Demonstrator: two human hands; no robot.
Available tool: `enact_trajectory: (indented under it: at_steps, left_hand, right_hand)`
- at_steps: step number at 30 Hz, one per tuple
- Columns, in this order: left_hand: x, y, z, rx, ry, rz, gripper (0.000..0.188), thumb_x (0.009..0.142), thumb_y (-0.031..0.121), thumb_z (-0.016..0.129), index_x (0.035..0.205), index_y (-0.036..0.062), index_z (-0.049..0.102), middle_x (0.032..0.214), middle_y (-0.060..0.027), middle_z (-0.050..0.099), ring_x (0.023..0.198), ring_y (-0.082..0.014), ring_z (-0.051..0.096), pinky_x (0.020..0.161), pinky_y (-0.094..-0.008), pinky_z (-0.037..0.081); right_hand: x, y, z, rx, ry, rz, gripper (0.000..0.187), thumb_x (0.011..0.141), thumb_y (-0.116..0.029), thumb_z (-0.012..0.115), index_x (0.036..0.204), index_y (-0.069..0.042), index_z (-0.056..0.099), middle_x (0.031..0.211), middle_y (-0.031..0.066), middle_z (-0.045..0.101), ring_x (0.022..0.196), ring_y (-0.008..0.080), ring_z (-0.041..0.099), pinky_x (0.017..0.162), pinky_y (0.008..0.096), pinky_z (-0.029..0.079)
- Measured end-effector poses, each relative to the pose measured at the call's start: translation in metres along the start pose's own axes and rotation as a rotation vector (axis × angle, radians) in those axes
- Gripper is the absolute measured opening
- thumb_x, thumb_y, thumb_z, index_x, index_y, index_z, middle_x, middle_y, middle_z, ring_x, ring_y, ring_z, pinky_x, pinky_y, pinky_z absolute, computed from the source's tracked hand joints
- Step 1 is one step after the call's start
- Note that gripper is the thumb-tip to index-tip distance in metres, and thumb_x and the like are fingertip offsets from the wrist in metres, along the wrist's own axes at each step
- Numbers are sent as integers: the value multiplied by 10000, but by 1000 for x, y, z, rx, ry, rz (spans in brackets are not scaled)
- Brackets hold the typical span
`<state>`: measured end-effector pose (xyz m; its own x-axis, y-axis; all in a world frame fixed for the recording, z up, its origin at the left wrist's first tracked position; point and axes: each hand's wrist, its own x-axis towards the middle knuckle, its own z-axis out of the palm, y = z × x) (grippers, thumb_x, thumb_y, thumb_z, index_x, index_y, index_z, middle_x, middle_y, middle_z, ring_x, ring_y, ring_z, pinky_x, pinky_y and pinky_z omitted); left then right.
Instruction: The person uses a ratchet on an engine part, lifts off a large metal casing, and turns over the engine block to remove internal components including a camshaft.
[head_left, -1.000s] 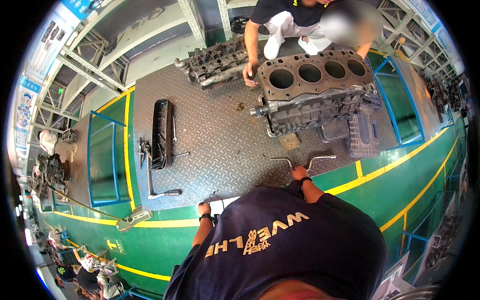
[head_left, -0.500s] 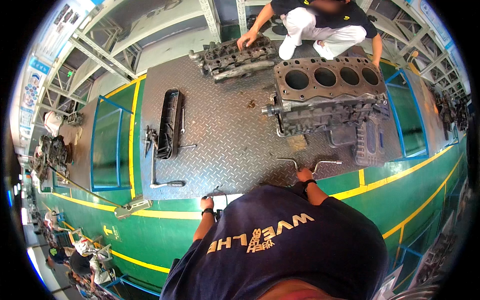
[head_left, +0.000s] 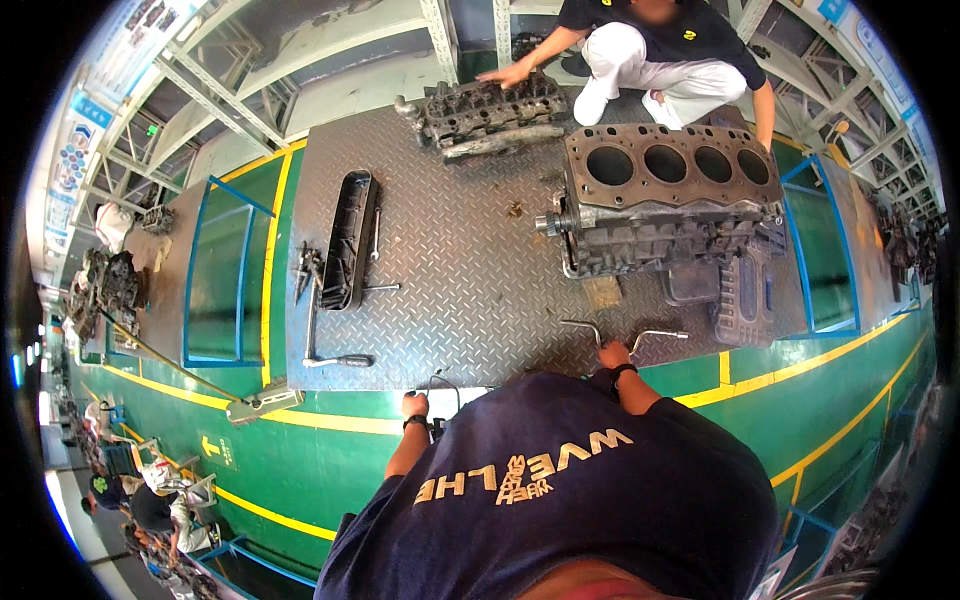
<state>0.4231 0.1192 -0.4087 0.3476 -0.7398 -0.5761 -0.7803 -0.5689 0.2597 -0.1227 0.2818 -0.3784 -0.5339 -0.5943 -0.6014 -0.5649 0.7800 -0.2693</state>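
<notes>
At the near edge of the metal-plated table, my right hand is closed around the bent middle of a silver speed-handle wrench. Both ends of that wrench show on either side of my fingers, lying low over the plate. Farther left, my left hand is curled closed just off the table edge, beside a thin dark cable. What it holds, if anything, is hidden. Beyond my right hand stands a four-bore engine block, its bores facing up.
A long black trough-shaped cover lies at left, with a wrench and a ratchet handle by it. At the far side a cylinder head lies near a squatting co-worker. A dark ribbed part sits right of the block.
The co-worker's hand has shifted from the top of the cylinder head toward its far edge, fingers now stretched out. The view has tilted slightly. Both my hands stay in place.
</notes>
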Motion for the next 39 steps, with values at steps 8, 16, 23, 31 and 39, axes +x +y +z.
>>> enact_trajectory:
  at_steps: [8, 16, 23, 31, 39]
  left_hand:
    - [11, -5, 5, 15, -33, 36, 498, 759, 240, 584, 1188, 2, 665, 1194, -249, 657, 1155, -390, 613, 1023, -421, 461]
    - [2, -3, 3, -3, -7, 30, 492, 762, 270, 589, 1174, 17, 679, 1193, -244, 659, 1154, -380, 617, 1015, -422, 466]
    - [-4, 3, 4, 35, -2, 36, 499, 766, 277, 577, 1183, 20, 673, 1195, -245, 657, 1154, -387, 615, 1016, -423, 465]
    - [-26, 21, -2, -4, 6, 14, 482, 759, 245, 580, 1162, -1, 679, 1174, -250, 663, 1145, -394, 619, 994, -436, 481]
    - [-18, 13, 4, -3, 29, 66, 419, 771, 241, 575, 1073, -19, 706, 1112, -266, 675, 1099, -412, 632, 965, -446, 495]
  right_hand:
    - [12, 7, 7, 25, 0, -1, 489, 867, -379, 592, 1042, 67, 689, 1104, 298, 657, 1045, 443, 625, 922, 487, 504]
    - [2, 1, 1, -38, 17, -30, 531, 924, -421, 576, 990, 91, 697, 1051, 307, 665, 997, 460, 631, 908, 515, 500]
    - [-1, -3, -4, 10, -47, 3, 411, 873, -302, 564, 929, 77, 713, 1021, 320, 661, 985, 453, 635, 862, 506, 521]
    - [3, 6, 3, 1, 21, -48, 399, 845, -293, 573, 961, 63, 713, 1048, 313, 664, 990, 460, 639, 863, 511, 516]
    - [2, 3, 7, -64, 40, -10, 426, 872, -327, 580, 1001, 60, 706, 1053, 284, 674, 946, 449, 651, 867, 501, 519]
